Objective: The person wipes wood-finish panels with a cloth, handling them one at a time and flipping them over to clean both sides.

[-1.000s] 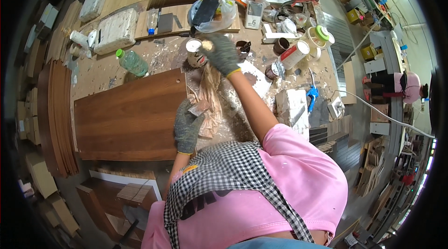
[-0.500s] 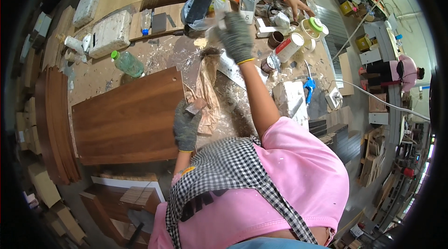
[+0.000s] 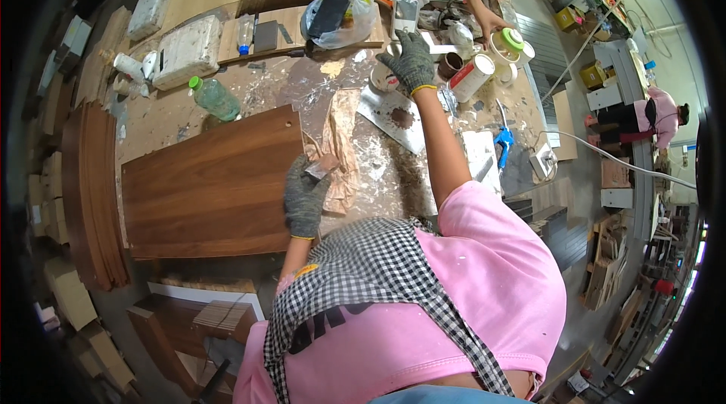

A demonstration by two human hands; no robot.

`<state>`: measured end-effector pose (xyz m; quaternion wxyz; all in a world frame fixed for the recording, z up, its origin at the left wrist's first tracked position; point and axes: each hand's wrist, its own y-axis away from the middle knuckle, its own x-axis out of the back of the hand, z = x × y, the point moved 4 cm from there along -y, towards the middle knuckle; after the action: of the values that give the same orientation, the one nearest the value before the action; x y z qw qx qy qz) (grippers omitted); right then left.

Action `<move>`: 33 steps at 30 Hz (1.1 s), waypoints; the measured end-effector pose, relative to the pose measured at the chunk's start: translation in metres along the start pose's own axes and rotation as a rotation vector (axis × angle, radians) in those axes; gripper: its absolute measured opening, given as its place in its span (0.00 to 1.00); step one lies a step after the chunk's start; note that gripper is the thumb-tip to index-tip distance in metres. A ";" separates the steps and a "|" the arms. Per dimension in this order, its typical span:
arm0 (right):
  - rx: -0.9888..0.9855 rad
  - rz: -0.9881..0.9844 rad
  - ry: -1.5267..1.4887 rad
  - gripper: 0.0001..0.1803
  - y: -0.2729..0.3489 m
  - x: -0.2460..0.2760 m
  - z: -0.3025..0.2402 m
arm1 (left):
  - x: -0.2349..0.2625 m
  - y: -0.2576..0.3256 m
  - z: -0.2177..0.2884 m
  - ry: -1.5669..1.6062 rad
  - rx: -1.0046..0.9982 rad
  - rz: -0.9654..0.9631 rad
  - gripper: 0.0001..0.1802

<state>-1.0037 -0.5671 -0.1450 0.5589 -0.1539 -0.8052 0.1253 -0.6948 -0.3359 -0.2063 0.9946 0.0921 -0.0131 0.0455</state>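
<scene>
My left hand [image 3: 306, 200], in a grey knit glove, pinches a small flat scraper-like piece [image 3: 323, 166] beside the right edge of a brown wood-grain board [image 3: 215, 188]. A crumpled, stained tan cloth [image 3: 342, 154] lies just beyond that piece. My right hand [image 3: 413, 63], gloved the same way, reaches far across the table. Its thumb lies across a whitish can [image 3: 384, 77], with the fingers past the can's far side; they partly hide it. Close below the can lies a pale metal plate [image 3: 392, 118] bearing a brown smear.
Another person's bare hand [image 3: 493, 22] reaches in near the green-lidded jar [image 3: 512, 41]. A white-and-red can [image 3: 473, 77], a blue air gun [image 3: 504, 145] and a cable stand right. A green bottle [image 3: 215, 99] stands beyond the board; a plastic bag [image 3: 355, 22] lies at the back.
My right hand has swung rightward with the whitish can, uncovering the plastic bag and the smeared plate. My left hand stays almost in place with the small piece.
</scene>
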 end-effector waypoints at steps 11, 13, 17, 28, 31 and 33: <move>-0.425 -1.188 -1.412 0.25 0.210 0.028 -0.107 | -0.007 0.011 0.030 0.011 -0.161 -0.008 0.35; -0.583 -1.088 -1.727 0.29 0.229 0.035 -0.114 | -0.022 0.017 0.040 0.005 -0.125 -0.061 0.36; -0.704 -0.966 -1.645 0.27 0.241 0.029 -0.101 | -0.036 0.024 0.037 0.041 -0.070 -0.129 0.37; -0.234 -0.119 0.080 0.23 0.163 -0.023 0.023 | 0.020 0.069 0.036 -0.087 -0.097 0.038 0.20; -0.060 -0.167 0.258 0.21 0.178 -0.046 0.024 | 0.055 0.100 0.034 -0.029 -0.003 0.188 0.17; -0.126 -0.198 0.276 0.20 0.179 -0.049 0.025 | 0.086 0.123 0.029 0.182 -0.066 0.315 0.15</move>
<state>-0.9920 -0.4221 -0.2625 0.6627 -0.1243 -0.7385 -0.0035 -0.6207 -0.2133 -0.1525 0.9747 0.0517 0.0614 0.2085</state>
